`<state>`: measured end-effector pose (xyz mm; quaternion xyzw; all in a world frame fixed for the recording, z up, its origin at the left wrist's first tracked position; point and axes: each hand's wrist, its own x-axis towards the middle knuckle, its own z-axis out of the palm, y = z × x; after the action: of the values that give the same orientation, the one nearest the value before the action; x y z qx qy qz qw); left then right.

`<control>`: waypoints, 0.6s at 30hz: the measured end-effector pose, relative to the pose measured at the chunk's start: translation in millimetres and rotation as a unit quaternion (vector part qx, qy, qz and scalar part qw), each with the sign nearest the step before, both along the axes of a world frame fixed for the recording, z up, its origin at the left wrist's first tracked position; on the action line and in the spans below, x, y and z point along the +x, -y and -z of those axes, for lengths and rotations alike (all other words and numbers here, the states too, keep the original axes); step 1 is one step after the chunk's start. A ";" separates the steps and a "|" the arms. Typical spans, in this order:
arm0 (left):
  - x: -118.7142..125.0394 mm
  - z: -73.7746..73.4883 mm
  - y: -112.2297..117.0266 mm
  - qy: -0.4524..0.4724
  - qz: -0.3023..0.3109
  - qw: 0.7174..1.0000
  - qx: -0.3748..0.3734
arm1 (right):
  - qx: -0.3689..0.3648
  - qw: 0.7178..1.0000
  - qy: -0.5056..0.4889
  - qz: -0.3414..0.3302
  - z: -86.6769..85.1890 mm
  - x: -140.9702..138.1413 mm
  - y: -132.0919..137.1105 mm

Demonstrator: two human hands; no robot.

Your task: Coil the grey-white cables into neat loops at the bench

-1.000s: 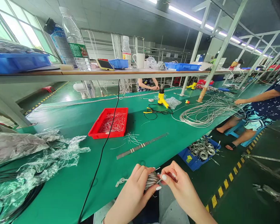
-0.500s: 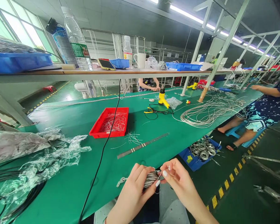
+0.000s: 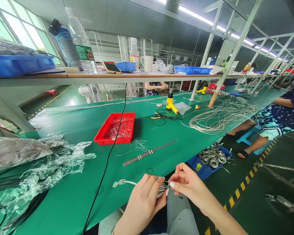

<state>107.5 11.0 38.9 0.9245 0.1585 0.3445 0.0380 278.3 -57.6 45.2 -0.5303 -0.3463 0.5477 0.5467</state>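
My left hand (image 3: 144,200) is wrapped round a coil of grey cable (image 3: 162,191) above my lap, at the bench's front edge. From under that hand, a cable end with a clear plastic connector (image 3: 122,181) sticks out to the left. Beside the coil, my right hand (image 3: 189,186) pinches a thin wire tie (image 3: 168,184) between thumb and forefinger. The fingers hide much of the coil and the tie. A steel ruler (image 3: 149,152) lies on the green bench beyond my hands, with loose short wire pieces (image 3: 140,144) near it.
A red tray (image 3: 112,142) holds many thin wires, and a black cord (image 3: 107,163) hangs across it. Further back stand a yellow heat gun (image 3: 171,103) and a large cable coil (image 3: 203,122). A blue bin (image 3: 201,171) of coiled cables is below right. Co-workers sit nearby.
Both my hands have shifted slightly right, with the coil turned, and more of the cable end now shows at left. The co-worker at right has drawn an arm back.
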 end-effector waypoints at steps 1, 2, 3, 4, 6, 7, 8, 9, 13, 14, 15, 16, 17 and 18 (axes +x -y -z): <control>-0.2 0.5 0.5 0.000 0.002 1.000 -0.010 | 0.001 1.000 0.000 -0.003 -1.1 -0.3 -0.6; -0.5 1.1 0.9 0.000 0.004 1.000 -0.022 | 0.006 1.000 0.003 -0.003 -1.9 -0.6 -1.0; -0.8 1.5 1.0 0.003 0.004 0.999 -0.036 | 0.015 1.000 0.010 -0.002 -2.2 -1.0 -1.1; -1.1 1.6 0.9 0.008 0.005 0.999 -0.051 | 0.027 0.999 0.024 0.000 -2.0 -1.4 -1.0; -1.7 0.3 0.3 0.022 0.008 0.996 -0.082 | 0.053 0.996 0.078 0.001 0.2 -1.6 -0.1; -2.0 -1.2 -0.1 0.029 0.010 0.995 -0.098 | 0.072 0.990 0.120 0.001 2.2 -1.3 0.5; -2.3 -3.1 -0.5 0.035 0.010 0.993 -0.115 | 0.103 0.980 0.173 0.002 4.8 -0.7 1.2; -2.4 -5.4 -0.6 0.040 0.010 0.990 -0.133 | 0.153 0.960 0.235 0.008 7.7 0.3 1.8; -1.8 -14.7 0.2 0.043 -0.003 0.973 -0.229 | 0.445 0.767 0.460 0.032 18.0 7.0 1.2; -1.6 -16.4 0.7 0.041 -0.006 0.966 -0.256 | 0.491 0.719 0.490 0.033 19.2 9.0 0.4; -1.3 -17.5 1.2 0.040 -0.008 0.958 -0.284 | 0.521 0.682 0.512 0.030 19.5 10.9 -0.5; -1.1 -18.3 1.5 0.039 -0.007 0.950 -0.311 | 0.540 0.656 0.527 0.024 18.9 12.7 -1.3; -1.0 -18.6 1.7 0.037 -0.003 0.942 -0.334 | 0.552 0.638 0.537 0.016 17.5 14.5 -1.9; -0.9 -18.5 1.8 0.033 0.002 0.935 -0.353 | 0.562 0.626 0.541 0.005 15.3 16.2 -2.4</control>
<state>106.6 9.2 57.4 0.8399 0.2668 0.2971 0.3675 294.5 -55.3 29.9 -0.3228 -0.8179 -0.1414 0.4548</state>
